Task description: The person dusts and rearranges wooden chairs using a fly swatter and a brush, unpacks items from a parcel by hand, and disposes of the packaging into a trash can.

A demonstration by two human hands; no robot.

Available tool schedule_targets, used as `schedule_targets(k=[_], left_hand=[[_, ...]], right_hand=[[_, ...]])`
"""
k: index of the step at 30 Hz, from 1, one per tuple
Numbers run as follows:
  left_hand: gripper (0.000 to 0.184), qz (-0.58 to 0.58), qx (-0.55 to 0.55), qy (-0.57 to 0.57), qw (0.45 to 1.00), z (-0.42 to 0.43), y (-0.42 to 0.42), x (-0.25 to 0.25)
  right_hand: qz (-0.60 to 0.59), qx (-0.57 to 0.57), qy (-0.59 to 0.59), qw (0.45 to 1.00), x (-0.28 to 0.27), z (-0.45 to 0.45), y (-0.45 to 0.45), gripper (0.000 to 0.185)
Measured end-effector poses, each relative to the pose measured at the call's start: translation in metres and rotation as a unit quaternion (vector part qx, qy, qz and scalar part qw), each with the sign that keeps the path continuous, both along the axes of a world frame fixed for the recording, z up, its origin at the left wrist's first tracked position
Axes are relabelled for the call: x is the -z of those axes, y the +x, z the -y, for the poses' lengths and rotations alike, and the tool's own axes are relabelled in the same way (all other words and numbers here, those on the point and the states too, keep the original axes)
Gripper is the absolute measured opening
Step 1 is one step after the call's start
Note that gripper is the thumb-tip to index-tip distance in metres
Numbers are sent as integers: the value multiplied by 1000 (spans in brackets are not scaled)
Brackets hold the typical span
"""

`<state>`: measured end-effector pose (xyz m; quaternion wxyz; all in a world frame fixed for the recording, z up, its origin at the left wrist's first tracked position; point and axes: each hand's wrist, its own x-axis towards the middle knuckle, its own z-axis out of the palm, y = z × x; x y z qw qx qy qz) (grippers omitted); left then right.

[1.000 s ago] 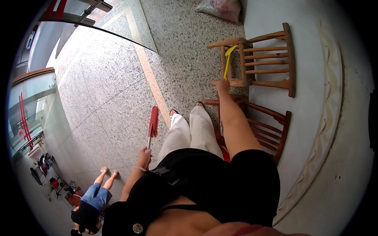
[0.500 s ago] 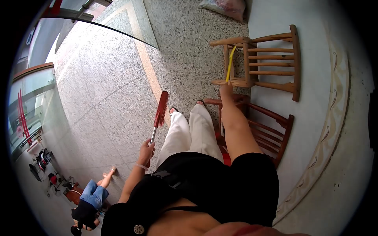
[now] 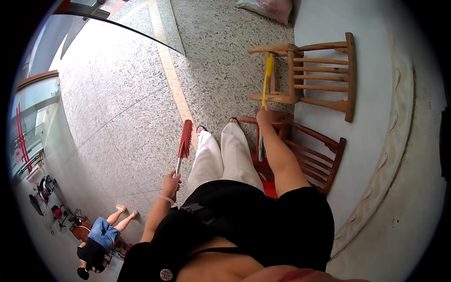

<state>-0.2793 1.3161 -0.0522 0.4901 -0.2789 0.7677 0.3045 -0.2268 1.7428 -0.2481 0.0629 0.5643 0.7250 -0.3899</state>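
Observation:
My left hand (image 3: pixel 170 184) is closed around the silver handle of a red-bristled brush (image 3: pixel 185 138), whose head points away from me above the floor. My right hand (image 3: pixel 264 116) is stretched forward, its fingers wrapped round a thin yellow stick with a wider flat end (image 3: pixel 268 68), which resembles a fly swatter. That flat end overlaps the seat frame of a light wooden chair (image 3: pixel 295 75); I cannot tell whether they touch. Beneath my right forearm stands a dark reddish wooden chair (image 3: pixel 324 162) with something red on its seat.
A stuffed bag (image 3: pixel 270 8) lies by the wall at the top. Speckled floor (image 3: pixel 122 108) spreads to the left, with a glass door (image 3: pixel 136 35) at upper left. Another person (image 3: pixel 101 239) is at lower left, near assorted items (image 3: pixel 44 188).
The yellow stick has turned, so its flat end shows broader. My right hand has shifted slightly toward me and left. The red brush has swung slightly left and nearer. The other person's legs have moved.

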Motion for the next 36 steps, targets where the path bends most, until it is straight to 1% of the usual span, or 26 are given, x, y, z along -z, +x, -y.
schedule_targets(k=[1,3,4,7,8,9,10,11,13,16,19,20,22,27,30,32,34,36], left_hand=[[40,1,-9,-6,1000,-2,1,-1],[41,0,-29,-14,999,-8,3,-2],[42,0,-25,-12,1000,-10,3,-2],[44,-3,-18,-8,1000,-12,2,-2],[44,-5,-15,-5,1000,-13,1,1],[45,-7,-12,-2,1000,-14,0,4],[47,-5,-19,19,1000,-14,-2,7],[47,-5,-14,20,1000,-17,-5,7],[47,-9,-3,21,1000,-24,-11,5],[46,-23,9,36,999,-27,-18,7],[46,-32,28,48,998,-31,-27,7],[46,-33,32,49,998,-32,-30,8],[46,-43,33,70,996,-26,-35,13],[46,-54,47,68,995,-18,-43,7],[45,-52,41,57,996,-8,-41,7],[43,-53,45,50,996,5,-42,19],[41,-38,35,55,997,8,-41,17],[40,-34,7,56,998,13,-40,17]], right_hand=[[-26,-71,82,994,-35,11,-3,34],[-86,-121,77,986,-74,12,1,35],[-118,-147,75,979,-83,11,3,35],[-187,9,50,981,-79,-2,24,36],[-174,131,55,974,-43,-3,42,34],[-179,252,-30,951,-57,-2,47,32],[-181,367,-115,905,-75,3,55,30],[-182,474,-198,839,-100,10,59,28],[-237,448,-252,824,-147,42,51,17],[-242,512,-368,738,-169,71,47,17],[-319,536,-345,701,-177,69,37,13],[-335,532,-343,698,-184,64,33,7],[-327,526,-347,704,-184,55,31,8],[-299,529,-356,710,-204,51,32,10],[-312,536,-349,703,-206,50,29,10],[-324,550,-339,691,-190,39,29,10],[-330,570,-340,671,-190,22,25,11],[-340,573,-378,643,-198,10,18,13]])
